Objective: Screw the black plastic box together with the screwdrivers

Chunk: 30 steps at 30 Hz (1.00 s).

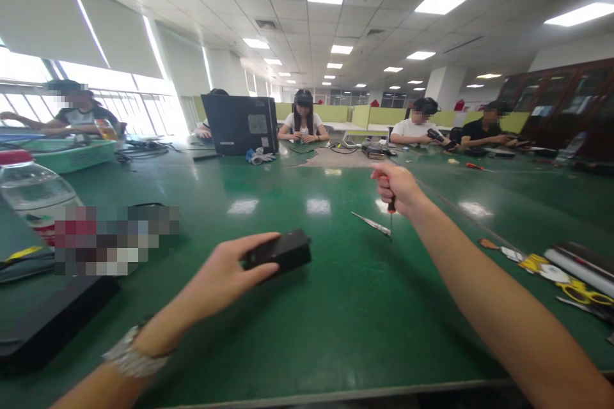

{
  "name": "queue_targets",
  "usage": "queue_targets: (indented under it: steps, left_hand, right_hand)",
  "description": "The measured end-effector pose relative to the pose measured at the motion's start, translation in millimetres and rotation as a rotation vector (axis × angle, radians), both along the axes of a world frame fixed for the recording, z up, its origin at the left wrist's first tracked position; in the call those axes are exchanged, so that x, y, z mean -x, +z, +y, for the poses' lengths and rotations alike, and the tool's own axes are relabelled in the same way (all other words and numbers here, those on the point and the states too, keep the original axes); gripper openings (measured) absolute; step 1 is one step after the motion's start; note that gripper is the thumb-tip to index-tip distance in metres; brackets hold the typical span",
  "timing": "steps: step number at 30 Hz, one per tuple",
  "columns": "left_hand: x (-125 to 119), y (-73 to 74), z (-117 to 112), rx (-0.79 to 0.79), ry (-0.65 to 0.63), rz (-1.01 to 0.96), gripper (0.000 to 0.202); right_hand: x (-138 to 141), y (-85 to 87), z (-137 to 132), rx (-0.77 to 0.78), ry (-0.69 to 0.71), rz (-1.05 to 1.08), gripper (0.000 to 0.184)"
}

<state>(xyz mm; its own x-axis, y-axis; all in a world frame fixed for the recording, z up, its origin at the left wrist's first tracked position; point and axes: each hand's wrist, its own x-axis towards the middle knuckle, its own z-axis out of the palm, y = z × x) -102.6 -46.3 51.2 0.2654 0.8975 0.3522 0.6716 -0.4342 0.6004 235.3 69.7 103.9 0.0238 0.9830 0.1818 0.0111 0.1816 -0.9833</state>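
Left hand point(233, 271) grips black box point(293, 252); bottle label point(42, 225) unreadable.

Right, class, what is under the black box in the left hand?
Green table shows around the black box. The patch directly beneath is covered by the box and left hand, so anything there cannot be seen.

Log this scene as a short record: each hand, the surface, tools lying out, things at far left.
Left hand: grips a black rectangular box
Right hand: holds a red-and-black-handled screwdriver, shaft down
Surface: glossy green tabletop
Tools lying out: slim screwdriver near the right hand; yellow-handled scissors at right
Far left: red-capped bottle, green basket
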Motion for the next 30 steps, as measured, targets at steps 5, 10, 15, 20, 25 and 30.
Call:
queue_targets:
  steps: [5, 10, 15, 20, 25, 30]
  left_hand:
    - [-86.8, -32.6, 36.4, 0.058, -0.341, 0.062, 0.046]
    - [-108.0, -42.3, 44.8, 0.065, -0.415, 0.012, 0.046]
    - [-107.1, -44.8, 44.6, 0.090, -0.398, -0.032, 0.044]
    - [-107.6, -47.0, 46.9, 0.082, -0.411, -0.053, 0.037]
    - [-107.3, -48.2, 49.2, 0.074, -0.435, -0.049, 0.036]
    - [-108.5, -47.8, 48.0, 0.070, -0.416, -0.031, 0.037]
  right_hand:
    - [34.8, 28.0, -33.2, -0.023, 0.370, 0.295, 0.030]
    - [52.0, 14.0, -44.1, -0.021, 0.514, 0.322, 0.030]
    - [46.5, 8.8, -33.3, 0.004, 0.540, 0.360, 0.029]
    - [43.1, 8.3, -30.8, -0.004, 0.540, 0.363, 0.029]
    - [41.0, 6.1, -29.7, -0.015, 0.574, 0.360, 0.027]
    - [40.4, 4.9, -29.3, -0.042, 0.594, 0.345, 0.028]
